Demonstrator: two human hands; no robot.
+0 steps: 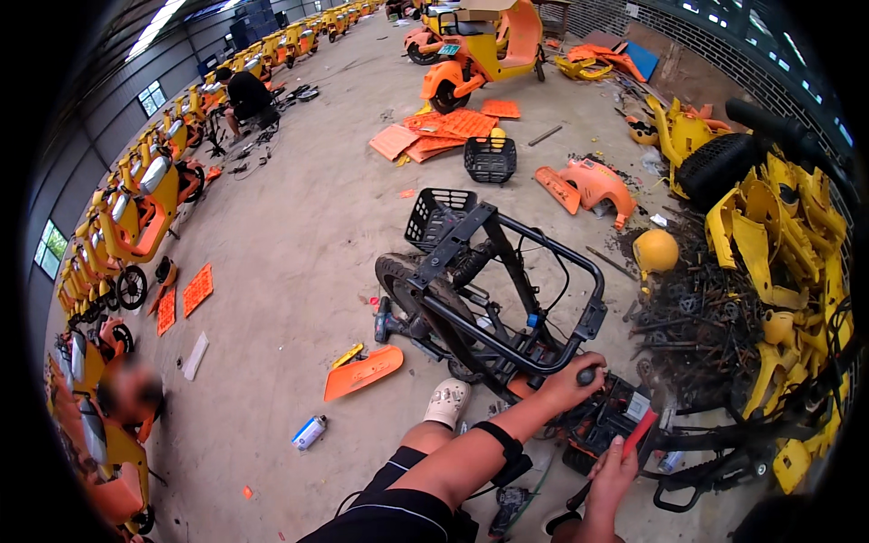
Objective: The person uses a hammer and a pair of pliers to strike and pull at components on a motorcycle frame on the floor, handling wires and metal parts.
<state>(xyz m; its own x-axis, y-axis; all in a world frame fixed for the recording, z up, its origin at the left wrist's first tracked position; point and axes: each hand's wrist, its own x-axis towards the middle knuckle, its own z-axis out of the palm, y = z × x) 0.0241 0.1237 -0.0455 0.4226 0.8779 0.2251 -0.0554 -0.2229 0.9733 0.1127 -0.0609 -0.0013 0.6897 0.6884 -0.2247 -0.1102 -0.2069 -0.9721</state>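
The left hand (568,380) is closed in a firm grip around the dark end of a bar on the stripped black scooter frame (493,290), which lies tipped over on the concrete floor (299,235). The right hand (611,475) is wrapped around a red-handled tool (638,433), its tip aimed into the dark mass of parts just below the left hand; what the tip meets I cannot tell.

From where I stand this looks like the middle of a teardown: one hand steadying the frame, the other working a fastener loose. The next move likely calls for holding the frame from rolling while the tool bites.

A foot in a pale clog (448,403) braces beside the rear tyre (412,290). An orange panel (364,371) and a spray can (309,433) lie nearby, a black basket (490,160) further off, and a heap of yellow body shells (778,244) rises to the right.
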